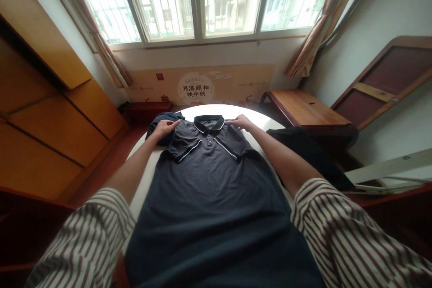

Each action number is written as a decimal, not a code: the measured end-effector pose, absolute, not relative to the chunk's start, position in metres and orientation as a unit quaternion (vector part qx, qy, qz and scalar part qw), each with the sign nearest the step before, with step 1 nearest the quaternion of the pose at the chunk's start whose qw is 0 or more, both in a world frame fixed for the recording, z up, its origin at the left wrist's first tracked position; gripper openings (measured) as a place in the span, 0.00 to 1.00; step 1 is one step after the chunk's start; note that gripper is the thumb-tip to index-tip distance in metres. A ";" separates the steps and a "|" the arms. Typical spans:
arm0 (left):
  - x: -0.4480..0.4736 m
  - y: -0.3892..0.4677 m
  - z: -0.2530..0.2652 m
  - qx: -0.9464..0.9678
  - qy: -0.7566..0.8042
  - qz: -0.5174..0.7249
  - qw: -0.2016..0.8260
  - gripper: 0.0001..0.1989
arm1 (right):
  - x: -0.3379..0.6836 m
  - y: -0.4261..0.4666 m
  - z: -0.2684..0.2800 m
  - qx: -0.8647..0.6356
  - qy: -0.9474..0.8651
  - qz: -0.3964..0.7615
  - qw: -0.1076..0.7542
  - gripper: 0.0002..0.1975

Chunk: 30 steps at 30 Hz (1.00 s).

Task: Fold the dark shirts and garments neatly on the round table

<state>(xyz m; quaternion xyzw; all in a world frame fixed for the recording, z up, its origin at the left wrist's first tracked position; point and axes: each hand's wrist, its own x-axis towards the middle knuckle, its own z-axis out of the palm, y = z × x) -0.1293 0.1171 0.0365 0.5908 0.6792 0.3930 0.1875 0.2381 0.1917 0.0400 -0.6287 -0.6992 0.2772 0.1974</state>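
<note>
A dark polo shirt (pixel 207 189) lies front up, its collar (pixel 209 122) at the far end and its body stretching toward me. Both short sleeves are turned inward over the chest, their white-edged cuffs slanting beside the button placket. My left hand (pixel 166 128) pinches the cloth at the shirt's left shoulder. At the right shoulder, the fingers of my right hand (pixel 241 123) are closed on the fabric too. Beneath the shirt is a rounded white table (pixel 266 119). Soft creases run across the lower part of the shirt.
A bundled dark blue cloth (pixel 158 122) sits at the table's far left edge. Off to the right are a black cloth (pixel 303 148) and a wooden side table (pixel 308 108). Orange-brown cabinets (pixel 37 144) stand at left. Windows and a printed banner (pixel 229 83) are ahead.
</note>
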 end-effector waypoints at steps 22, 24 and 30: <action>-0.142 0.151 -0.005 0.510 0.686 0.456 0.248 0.22 | 0.257 0.231 0.023 -0.552 -0.787 0.268 0.069 0.17; -0.143 0.152 -0.007 0.507 0.686 0.460 0.246 0.21 | 0.257 0.232 0.024 -0.532 -0.806 0.256 0.048 0.18; -0.145 0.155 -0.013 0.502 0.686 0.467 0.243 0.20 | 0.259 0.233 0.027 -0.472 -0.862 0.182 0.027 0.20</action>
